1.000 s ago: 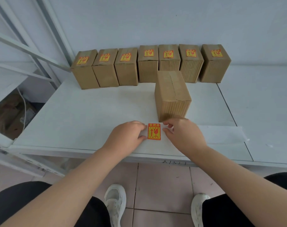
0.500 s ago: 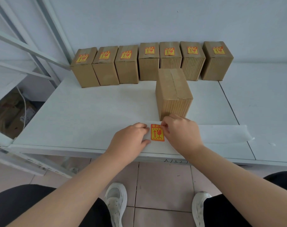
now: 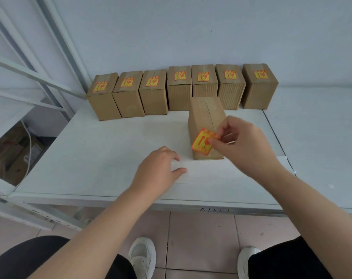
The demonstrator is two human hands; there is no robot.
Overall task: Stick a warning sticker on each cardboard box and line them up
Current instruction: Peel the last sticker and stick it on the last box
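Looking like a stockroom or packing area. White metal worktable (image 3: 110,150) standing against a bare pale wall (image 3: 191,33); steel shelving frame (image 3: 40,77) rising at left, cartons (image 3: 12,156) sitting underneath it. Row of identical stickered cardboard boxes (image 3: 179,87) lining the table's back edge. Tiled floor (image 3: 201,238) showing below.

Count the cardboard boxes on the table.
8. Seven stickered boxes stand in a row along the wall; one unstickered box stands nearer, behind the right hand. None appears hidden.
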